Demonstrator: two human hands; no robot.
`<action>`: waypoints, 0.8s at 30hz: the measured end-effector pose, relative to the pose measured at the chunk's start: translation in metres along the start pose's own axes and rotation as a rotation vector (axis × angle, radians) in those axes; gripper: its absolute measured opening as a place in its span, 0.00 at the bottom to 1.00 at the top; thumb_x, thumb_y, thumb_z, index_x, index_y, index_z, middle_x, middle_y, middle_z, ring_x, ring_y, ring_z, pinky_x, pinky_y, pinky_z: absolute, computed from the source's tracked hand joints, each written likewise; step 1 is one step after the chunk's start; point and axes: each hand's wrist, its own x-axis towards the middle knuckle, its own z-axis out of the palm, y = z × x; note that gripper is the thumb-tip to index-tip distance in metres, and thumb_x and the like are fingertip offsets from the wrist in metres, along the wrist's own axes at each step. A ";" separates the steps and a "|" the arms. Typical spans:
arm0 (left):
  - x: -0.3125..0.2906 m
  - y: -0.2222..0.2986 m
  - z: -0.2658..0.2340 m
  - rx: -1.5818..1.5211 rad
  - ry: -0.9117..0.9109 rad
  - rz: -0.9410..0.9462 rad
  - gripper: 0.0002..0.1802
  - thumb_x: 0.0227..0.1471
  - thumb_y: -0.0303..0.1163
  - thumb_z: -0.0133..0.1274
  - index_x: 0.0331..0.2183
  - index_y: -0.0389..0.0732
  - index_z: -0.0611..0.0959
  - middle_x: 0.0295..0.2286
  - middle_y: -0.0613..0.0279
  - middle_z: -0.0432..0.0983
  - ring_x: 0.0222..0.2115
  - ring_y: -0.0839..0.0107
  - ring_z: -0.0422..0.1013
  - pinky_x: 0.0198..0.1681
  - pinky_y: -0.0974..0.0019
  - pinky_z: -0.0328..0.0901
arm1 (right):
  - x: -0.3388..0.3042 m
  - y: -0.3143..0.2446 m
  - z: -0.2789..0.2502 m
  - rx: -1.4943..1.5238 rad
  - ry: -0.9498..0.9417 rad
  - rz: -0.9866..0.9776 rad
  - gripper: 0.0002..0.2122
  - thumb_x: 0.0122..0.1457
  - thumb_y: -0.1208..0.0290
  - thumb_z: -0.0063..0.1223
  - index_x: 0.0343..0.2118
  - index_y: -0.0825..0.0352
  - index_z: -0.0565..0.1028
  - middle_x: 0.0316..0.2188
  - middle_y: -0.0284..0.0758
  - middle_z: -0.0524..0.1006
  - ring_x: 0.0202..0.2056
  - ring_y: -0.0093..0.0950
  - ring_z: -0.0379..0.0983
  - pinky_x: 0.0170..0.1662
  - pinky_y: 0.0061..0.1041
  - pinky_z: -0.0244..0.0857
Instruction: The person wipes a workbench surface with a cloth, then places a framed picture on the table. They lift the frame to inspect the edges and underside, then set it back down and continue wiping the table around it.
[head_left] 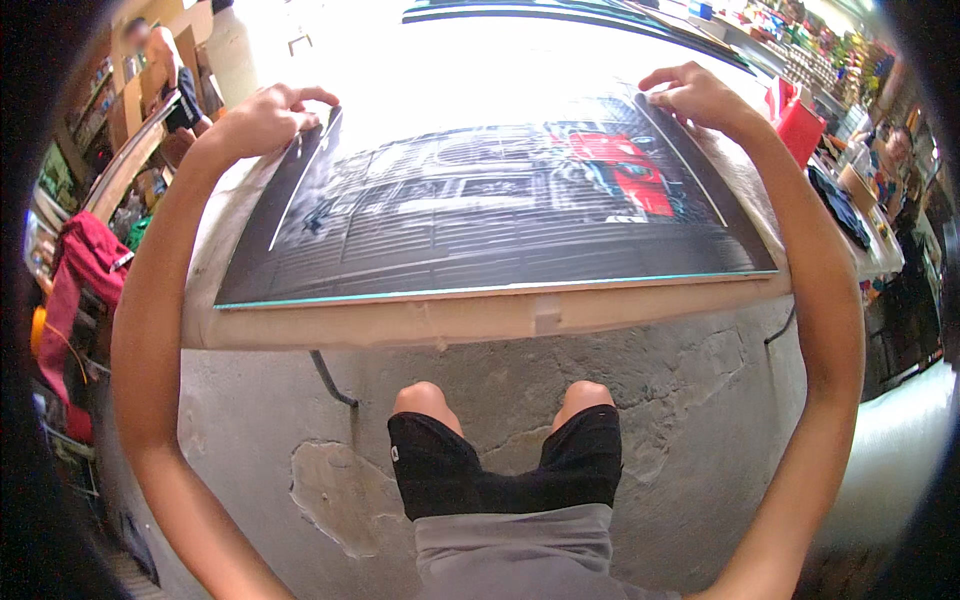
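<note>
A large picture under a glass sheet (430,215) lies on the table before me, its near edge showing pale green-blue. It is mostly black and grey, with blurred building-like shapes, a red vehicle towards the right and a thin white line inside the dark border. At its far left corner, my left hand (262,122) has its fingers bent on the edge. My right hand (700,98) grips the far right corner in the same way, fingertips on the border. Glare washes out the picture's far edge, and the undersides of both hands' grips are hidden.
The table's padded, pale near edge (480,322) runs just above my knees. Dark red cloth (85,290) hangs at the left. A red object (797,120) stands beyond my right forearm. One person (165,70) is at the far left, another (890,155) at the right.
</note>
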 end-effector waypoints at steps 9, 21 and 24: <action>0.001 -0.009 0.004 0.019 0.025 0.066 0.19 0.54 0.32 0.48 0.49 0.46 0.77 0.29 0.55 0.74 0.26 0.71 0.68 0.33 0.65 0.64 | -0.004 -0.001 -0.012 -0.050 0.065 -0.114 0.16 0.53 0.65 0.57 0.44 0.65 0.77 0.19 0.31 0.73 0.21 0.18 0.66 0.27 0.20 0.60; 0.008 -0.013 0.009 -0.021 0.060 0.012 0.19 0.53 0.33 0.50 0.49 0.45 0.77 0.32 0.51 0.75 0.32 0.66 0.68 0.39 0.64 0.63 | -0.014 -0.005 -0.026 0.021 -0.162 0.278 0.16 0.53 0.57 0.59 0.19 0.65 0.73 0.10 0.29 0.69 0.09 0.16 0.62 0.10 0.16 0.51; 0.006 -0.015 0.011 0.011 0.103 0.002 0.19 0.54 0.33 0.50 0.49 0.46 0.77 0.32 0.52 0.74 0.32 0.67 0.68 0.38 0.65 0.63 | -0.015 -0.002 -0.024 0.110 -0.167 0.243 0.16 0.53 0.57 0.59 0.19 0.65 0.72 0.10 0.28 0.67 0.09 0.15 0.60 0.09 0.15 0.48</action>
